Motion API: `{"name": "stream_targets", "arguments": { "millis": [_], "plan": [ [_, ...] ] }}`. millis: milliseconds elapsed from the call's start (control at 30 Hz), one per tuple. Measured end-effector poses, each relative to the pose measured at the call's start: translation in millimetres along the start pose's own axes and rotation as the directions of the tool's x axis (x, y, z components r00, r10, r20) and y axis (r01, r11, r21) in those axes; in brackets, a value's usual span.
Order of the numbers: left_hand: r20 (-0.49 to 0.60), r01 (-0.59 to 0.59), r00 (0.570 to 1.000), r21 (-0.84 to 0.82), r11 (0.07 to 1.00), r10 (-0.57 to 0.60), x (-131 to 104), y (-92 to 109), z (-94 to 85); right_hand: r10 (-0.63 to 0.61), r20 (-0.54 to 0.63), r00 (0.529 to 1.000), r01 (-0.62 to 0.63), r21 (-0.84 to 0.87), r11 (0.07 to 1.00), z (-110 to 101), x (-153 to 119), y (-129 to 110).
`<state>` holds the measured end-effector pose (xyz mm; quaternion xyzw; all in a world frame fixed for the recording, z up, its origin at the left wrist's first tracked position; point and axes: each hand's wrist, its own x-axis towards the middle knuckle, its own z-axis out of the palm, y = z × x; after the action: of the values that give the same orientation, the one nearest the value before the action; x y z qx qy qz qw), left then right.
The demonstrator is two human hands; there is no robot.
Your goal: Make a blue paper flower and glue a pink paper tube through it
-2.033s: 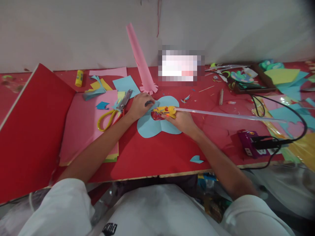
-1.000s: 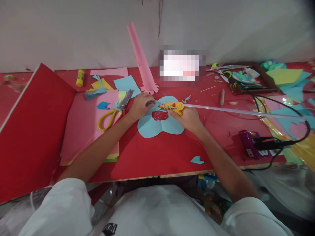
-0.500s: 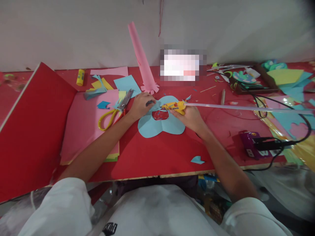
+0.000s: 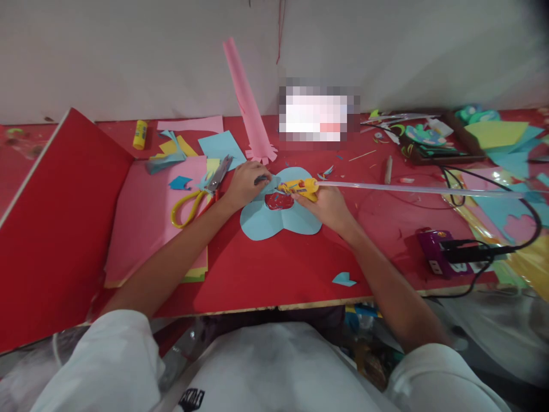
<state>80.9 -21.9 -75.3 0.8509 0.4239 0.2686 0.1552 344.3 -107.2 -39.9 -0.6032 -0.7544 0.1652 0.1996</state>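
Note:
My right hand (image 4: 329,207) grips a yellow hot glue gun (image 4: 300,186) with a long clear glue stick (image 4: 412,188) trailing out of its back to the right. The gun's nozzle points left, at the upper left part of a light blue paper flower (image 4: 263,222). This flower lies flat, with a hole in its middle that shows the red table. My left hand (image 4: 245,186) is closed on the flower's upper left edge, its fingers curled down. A small dark piece (image 4: 260,179) shows by those fingertips; its kind is unclear.
Scissors (image 4: 189,209) lie on pink sheets (image 4: 150,212) at left. A pink paper tube (image 4: 249,103) with a fringed base stands behind. A glue stick tube (image 4: 139,135) is at back left. Right are a purple power socket (image 4: 441,252), cables and a dark tray (image 4: 476,146). A red board (image 4: 55,229) rises left.
My right hand and the glue gun have shifted slightly left, drawing the long clear stick along. My left hand and the flower have stayed nearly in place.

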Motion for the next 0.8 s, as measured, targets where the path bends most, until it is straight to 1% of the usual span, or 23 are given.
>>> {"name": "stream_targets", "arguments": {
  "millis": [233, 467, 567, 700, 800],
  "plan": [
    [0.001, 0.001, 1.0, 0.015, 1.0, -0.001, 0, 0, 1.0, 0.026, -0.013, 1.0, -0.025, 0.054, 0.998, 3, 1, -1],
    [0.0, 0.0, 1.0, 0.002, 1.0, 0.0, 0, 0, 1.2, -0.017, -0.01, 1.0, 0.018, 0.127, 0.992, 3, -3, -7],
    [-0.007, 0.005, 1.0, 0.0, 1.0, -0.005, 1, 0, 1.6, -0.025, -0.006, 1.0, 0.025, 0.124, 0.992, 3, -4, -11],
    [-0.016, 0.001, 1.0, 0.004, 1.0, -0.001, 1, -1, 2.7, -0.043, 0.033, 0.999, 0.039, 0.106, 0.994, 2, -4, -16],
    [-0.015, 0.002, 1.0, 0.013, 1.0, -0.002, 1, -1, 3.1, -0.063, 0.031, 0.998, 0.06, 0.1, 0.993, 3, -4, -18]
  ]
}}
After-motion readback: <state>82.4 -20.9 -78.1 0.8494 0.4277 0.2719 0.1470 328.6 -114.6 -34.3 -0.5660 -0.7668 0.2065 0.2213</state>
